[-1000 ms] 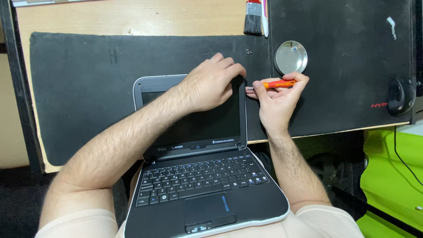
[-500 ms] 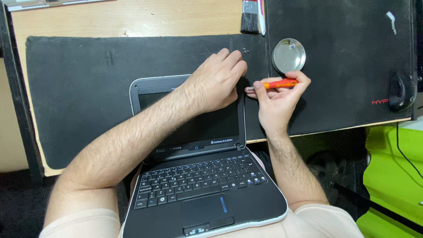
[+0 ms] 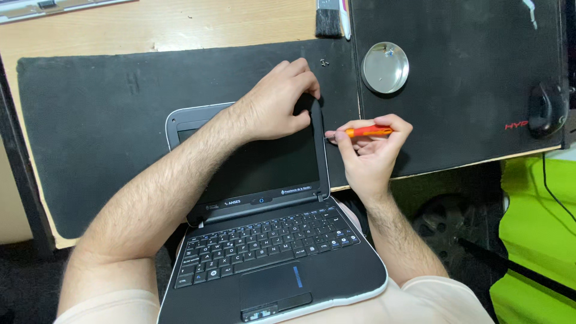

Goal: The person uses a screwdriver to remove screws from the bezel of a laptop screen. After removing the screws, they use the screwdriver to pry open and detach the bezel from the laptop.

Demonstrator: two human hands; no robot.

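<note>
Orange-handled screwdriver (image 3: 367,131) sits pinched in the right hand (image 3: 373,150), its tip at the right edge of the small black laptop's (image 3: 270,240) screen bezel, while the left hand (image 3: 277,103) grips the lid's top right corner, near a round metal dish (image 3: 385,67) on the black mat (image 3: 90,120).

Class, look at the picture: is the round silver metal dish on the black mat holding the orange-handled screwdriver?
No, the round silver metal dish lies apart on the black mat, while the right hand holds the orange-handled screwdriver.
</note>
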